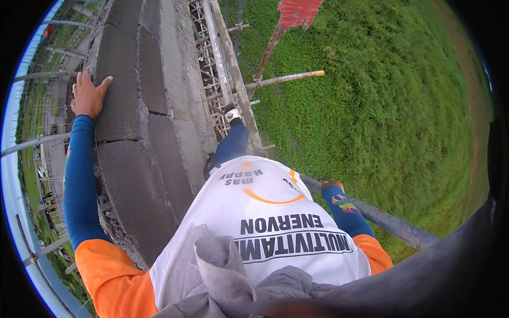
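My left hand [89, 94] rests on the upper left edge of a grey concrete block wall [123, 79], its fingers spread and thumb apart, holding nothing. A thin string [106, 185] runs along that edge below the hand. On my right, my right hand [333, 185] is closed at a metal scaffold pipe [392, 220] that slants down to the right; its fingers are mostly hidden. Mortar joints and cracks show between the blocks. One of my legs [233, 142] reaches down beside the wall, with a light-coloured shoe [232, 115] by the scaffold planks.
Long planks [233, 69] and scaffold bars run along the wall's right side, high above green vegetation [371, 106]. A yellow-tipped pipe [291, 78] juts out, near a post with a red cloth [298, 11]. More scaffold pipes [40, 142] cross at the left, above distant ground.
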{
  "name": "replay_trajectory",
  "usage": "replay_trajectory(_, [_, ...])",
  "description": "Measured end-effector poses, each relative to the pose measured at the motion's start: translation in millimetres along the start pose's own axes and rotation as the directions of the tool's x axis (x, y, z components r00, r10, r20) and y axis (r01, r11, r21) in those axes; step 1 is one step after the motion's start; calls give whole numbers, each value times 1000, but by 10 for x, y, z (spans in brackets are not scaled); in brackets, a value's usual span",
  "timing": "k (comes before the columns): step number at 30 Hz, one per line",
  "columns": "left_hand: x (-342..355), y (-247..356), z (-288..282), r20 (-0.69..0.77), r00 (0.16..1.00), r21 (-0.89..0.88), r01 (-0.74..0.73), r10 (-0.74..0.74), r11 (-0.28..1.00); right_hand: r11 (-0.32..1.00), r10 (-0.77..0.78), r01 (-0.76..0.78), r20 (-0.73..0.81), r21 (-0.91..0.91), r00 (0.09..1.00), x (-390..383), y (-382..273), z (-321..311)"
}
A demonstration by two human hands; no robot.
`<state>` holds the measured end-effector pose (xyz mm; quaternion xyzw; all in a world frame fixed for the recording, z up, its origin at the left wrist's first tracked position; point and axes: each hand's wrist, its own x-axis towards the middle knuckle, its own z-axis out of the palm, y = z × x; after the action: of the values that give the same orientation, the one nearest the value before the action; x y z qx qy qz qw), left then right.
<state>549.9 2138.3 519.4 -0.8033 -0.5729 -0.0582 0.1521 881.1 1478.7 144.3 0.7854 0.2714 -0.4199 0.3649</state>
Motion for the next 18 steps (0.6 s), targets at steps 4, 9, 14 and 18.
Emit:
replay_trajectory(4, [432, -65, -139, -37, 998, -169, -47, 42, 984, 998, 34, -40, 119, 43, 992, -39, 11, -30])
replay_trajectory(9, [1548, -489, 0, -39, 999, -553, -24, 3, 833, 987, 91, -108, 137, 116, 986, -4, 41, 42])
replay_trajectory(14, [1757, -476, 370, 15, 994, -678, -69, 108, 732, 993, -110, 118, 298, -10, 948, -17, 101, -259])
replay_trajectory(18, [1641, -271, 476, -25, 994, -613, -98, 105, 784, 820, 77, 71, -233, 569, 969, 279, 130, -1908])
